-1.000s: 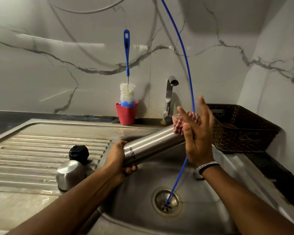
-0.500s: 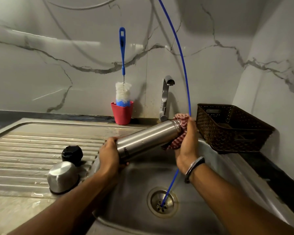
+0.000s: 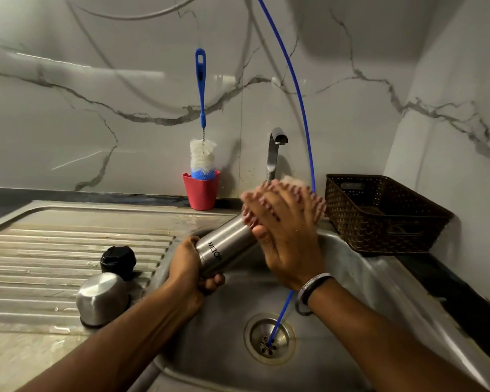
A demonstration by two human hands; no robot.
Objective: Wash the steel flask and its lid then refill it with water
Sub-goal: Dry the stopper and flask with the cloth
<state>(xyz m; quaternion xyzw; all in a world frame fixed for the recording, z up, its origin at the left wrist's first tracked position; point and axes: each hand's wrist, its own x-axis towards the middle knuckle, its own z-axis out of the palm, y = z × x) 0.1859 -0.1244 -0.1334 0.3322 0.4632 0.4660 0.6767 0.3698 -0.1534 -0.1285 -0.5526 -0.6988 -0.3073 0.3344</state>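
the steel flask (image 3: 224, 244) lay tilted over the sink (image 3: 351, 278), its base toward the person and its mouth end raised toward the tap (image 3: 275, 154). the left hand (image 3: 190, 267) gripped it low on the body, fingers curled under the base end and thumb side over the top, just below the printed name. the right hand (image 3: 286, 230) was at the mouth end, fingers fairly straight and pressed against a pinkish cloth (image 3: 294, 183); that hand was blurred, so whether it pinched the cloth or only pressed it flat could not be told.

the flask looked rigid and smooth, a brushed metal cylinder with no handle, and if wet it would likely be slippery. a wrap round the body, as the left hand had, seemed the sound grip; its weight was probably modest if empty, though the inside was hidden.

left of the sink, on the ribbed draining board (image 3: 54, 250), the steel cup lid (image 3: 102, 298) sat mouth down, touching or just beside the black stopper (image 3: 118, 260) behind it. a bottle brush (image 3: 201, 154) stood in a red cup (image 3: 201, 193) left of the tap, and a brown basket (image 3: 379, 213) sat to the right of the sink. a thin blue hose (image 3: 300, 108) ran down into the drain (image 3: 269, 338).
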